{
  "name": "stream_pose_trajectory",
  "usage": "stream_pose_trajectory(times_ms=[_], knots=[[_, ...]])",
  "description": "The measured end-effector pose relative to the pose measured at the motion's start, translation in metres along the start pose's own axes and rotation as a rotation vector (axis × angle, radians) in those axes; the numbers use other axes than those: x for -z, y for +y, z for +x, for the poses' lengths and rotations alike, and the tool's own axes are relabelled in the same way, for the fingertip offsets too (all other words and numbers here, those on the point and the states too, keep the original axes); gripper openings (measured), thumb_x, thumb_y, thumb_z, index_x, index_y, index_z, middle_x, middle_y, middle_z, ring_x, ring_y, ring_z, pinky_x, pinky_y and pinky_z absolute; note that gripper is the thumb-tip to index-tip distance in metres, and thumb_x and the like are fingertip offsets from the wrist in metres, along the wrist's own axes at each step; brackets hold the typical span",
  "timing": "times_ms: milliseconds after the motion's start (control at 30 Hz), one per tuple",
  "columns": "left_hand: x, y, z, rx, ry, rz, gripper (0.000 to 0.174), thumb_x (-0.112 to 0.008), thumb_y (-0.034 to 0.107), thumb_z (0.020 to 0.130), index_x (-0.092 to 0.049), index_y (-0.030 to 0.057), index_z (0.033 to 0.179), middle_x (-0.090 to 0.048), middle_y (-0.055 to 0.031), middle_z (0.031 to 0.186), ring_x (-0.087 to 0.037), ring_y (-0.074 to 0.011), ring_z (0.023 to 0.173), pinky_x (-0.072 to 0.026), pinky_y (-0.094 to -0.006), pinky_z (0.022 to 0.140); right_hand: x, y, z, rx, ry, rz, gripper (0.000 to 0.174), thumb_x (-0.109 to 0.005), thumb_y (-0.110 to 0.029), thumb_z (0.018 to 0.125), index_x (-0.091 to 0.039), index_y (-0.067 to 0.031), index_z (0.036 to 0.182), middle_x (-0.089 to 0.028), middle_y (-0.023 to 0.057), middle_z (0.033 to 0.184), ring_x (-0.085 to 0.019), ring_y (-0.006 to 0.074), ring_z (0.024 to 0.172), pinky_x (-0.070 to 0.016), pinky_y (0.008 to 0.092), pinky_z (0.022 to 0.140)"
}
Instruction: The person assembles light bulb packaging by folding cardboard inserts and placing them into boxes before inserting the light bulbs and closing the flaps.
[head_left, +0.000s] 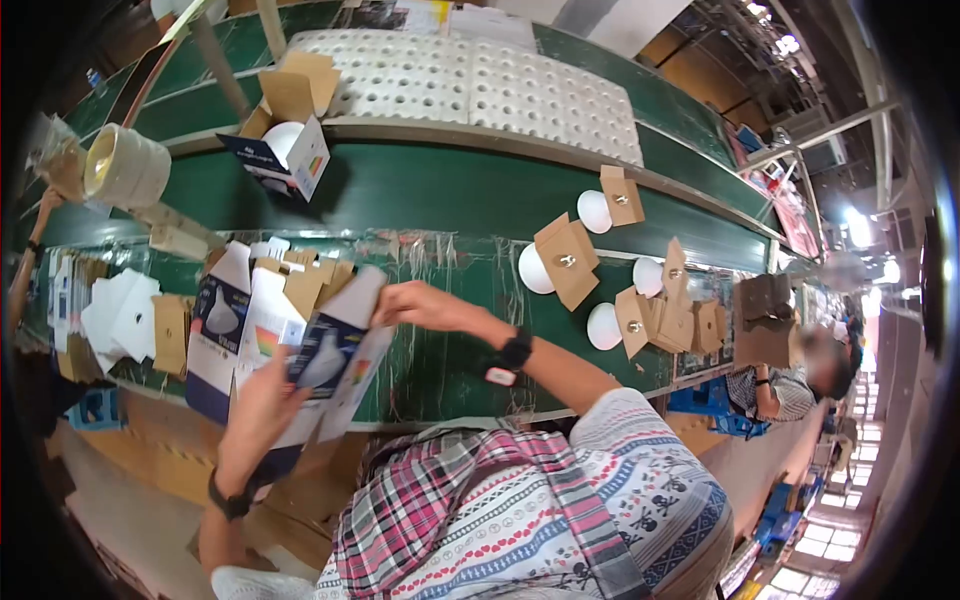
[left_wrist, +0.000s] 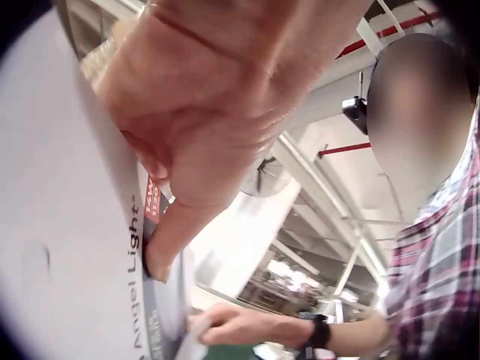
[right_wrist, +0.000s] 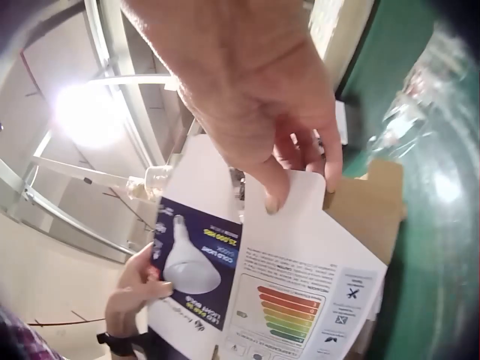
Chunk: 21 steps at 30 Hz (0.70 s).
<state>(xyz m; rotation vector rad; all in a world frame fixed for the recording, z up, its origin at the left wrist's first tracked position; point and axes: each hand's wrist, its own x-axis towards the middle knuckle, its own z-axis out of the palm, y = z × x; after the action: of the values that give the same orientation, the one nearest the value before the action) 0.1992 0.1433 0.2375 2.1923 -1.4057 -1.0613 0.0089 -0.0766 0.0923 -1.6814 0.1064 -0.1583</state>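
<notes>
A blue and white light bulb box (head_left: 322, 365), printed with a bulb picture, tilts over the near edge of the bench. My left hand (head_left: 262, 410) grips its side, thumb lying on the printed face in the left wrist view. With thumb and fingers, my right hand (head_left: 425, 305) pinches a white top flap (right_wrist: 289, 196) of the box. The energy label panel (right_wrist: 292, 311) shows below that flap. Another printed box (head_left: 220, 318) stands just left of the held one, among folded cardboard inserts (head_left: 305, 285).
White bulbs (head_left: 535, 268) with cardboard inserts (head_left: 566, 262) lie to the right on the green bench (head_left: 440, 185). An open box (head_left: 285, 155) holding a bulb stands at the back left. Behind are white foam trays (head_left: 400, 85). Flat cards (head_left: 118, 312) lie at left. Other people are nearby.
</notes>
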Motion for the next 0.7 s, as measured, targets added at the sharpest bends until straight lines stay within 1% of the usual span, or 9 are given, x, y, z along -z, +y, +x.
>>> stream_pose_trajectory(times_ms=[67,167,233,367,467,500,600,633,700], knots=[[-0.036,0.014,0.020,-0.092,-0.113,-0.136,0.054,-0.069,0.011,0.073,-0.043,0.0027,0.119,-0.060,-0.0214,0.093,-0.060,-0.0346,0.085,-0.0481,-0.0378,0.072,0.010,0.003,-0.033,-0.046,0.026,-0.212,0.024,-0.055,0.006,0.079,-0.067,-0.0027,0.098,-0.064,0.0115,0.093,-0.064,0.0231,0.086,-0.0503,0.0283,0.080],[-0.096,0.008,0.054,-0.158,-0.120,-0.284,0.055,-0.065,0.005,0.075,-0.042,0.0003,0.124,-0.060,-0.0213,0.102,-0.060,-0.0338,0.094,-0.0474,-0.0365,0.081,0.011,0.033,-0.072,-0.213,0.121,-0.049,0.025,-0.054,0.008,0.078,-0.067,-0.0006,0.097,-0.067,0.0124,0.091,-0.064,0.0219,0.084,-0.0505,0.0293,0.079],[-0.113,0.018,0.069,-0.180,-0.152,-0.430,0.057,-0.064,0.002,0.075,-0.040,-0.0002,0.127,-0.060,-0.0206,0.106,-0.059,-0.0328,0.098,-0.0464,-0.0361,0.086,0.016,0.032,-0.085,-0.136,0.150,-0.166,0.024,-0.053,0.009,0.077,-0.067,0.0009,0.095,-0.068,0.0132,0.090,-0.064,0.0205,0.083,-0.0504,0.0287,0.079],[-0.116,0.048,0.063,-0.187,-0.165,-0.259,0.059,-0.064,0.001,0.076,-0.040,-0.0007,0.130,-0.056,-0.0210,0.116,-0.056,-0.0310,0.106,-0.0437,-0.0357,0.091,0.014,0.045,-0.111,-0.098,0.182,0.073,0.024,-0.053,0.010,0.076,-0.067,0.0023,0.093,-0.068,0.0150,0.089,-0.064,0.0212,0.080,-0.0506,0.0291,0.077],[-0.131,0.061,0.069,-0.111,-0.189,-0.221,0.061,-0.067,0.004,0.075,-0.041,-0.0012,0.130,-0.053,-0.0207,0.121,-0.055,-0.0317,0.108,-0.0431,-0.0355,0.092,0.015,0.056,-0.111,-0.079,0.161,-0.105,0.023,-0.052,0.009,0.075,-0.067,0.0027,0.092,-0.068,0.0156,0.088,-0.065,0.0228,0.079,-0.0504,0.0299,0.075],[-0.140,0.046,0.072,-0.160,-0.088,-0.164,0.066,-0.071,0.010,0.072,-0.041,-0.0024,0.129,-0.053,-0.0205,0.120,-0.055,-0.0322,0.107,-0.0431,-0.0356,0.092,0.009,0.087,-0.112,-0.012,0.195,0.090,0.027,-0.049,0.009,0.072,-0.066,0.0031,0.091,-0.067,0.0190,0.086,-0.065,0.0298,0.078,-0.0498,0.0337,0.072],[-0.157,-0.007,0.094,-0.133,0.021,-0.061,0.093,-0.082,0.029,0.062,-0.032,-0.0073,0.132,-0.042,-0.0241,0.127,-0.044,-0.0354,0.119,-0.0358,-0.0375,0.100,0.017,0.078,-0.129,-0.009,0.037,-0.209,0.029,-0.047,0.009,0.067,-0.065,0.0042,0.088,-0.064,0.0229,0.084,-0.062,0.0367,0.077,-0.0487,0.0372,0.071],[-0.165,-0.022,0.099,-0.105,-0.033,-0.043,0.104,-0.083,0.037,0.060,-0.026,-0.0076,0.134,-0.033,-0.0251,0.135,-0.035,-0.0374,0.125,-0.0309,-0.0389,0.104,0.016,0.073,-0.134,-0.130,-0.005,-0.182,0.030,-0.046,0.009,0.062,-0.064,0.0051,0.086,-0.061,0.0256,0.083,-0.060,0.0402,0.078,-0.0471,0.0400,0.071],[-0.181,-0.037,0.104,-0.054,-0.021,0.002,0.105,-0.081,0.043,0.061,-0.026,-0.0063,0.136,-0.030,-0.0261,0.137,-0.034,-0.0382,0.126,-0.0293,-0.0401,0.105,0.011,0.086,-0.141,-0.132,-0.015,-0.282,0.038,-0.046,0.011,0.063,-0.063,0.0012,0.096,-0.062,0.0207,0.095,-0.057,0.0354,0.093,-0.0456,0.0383,0.080]])
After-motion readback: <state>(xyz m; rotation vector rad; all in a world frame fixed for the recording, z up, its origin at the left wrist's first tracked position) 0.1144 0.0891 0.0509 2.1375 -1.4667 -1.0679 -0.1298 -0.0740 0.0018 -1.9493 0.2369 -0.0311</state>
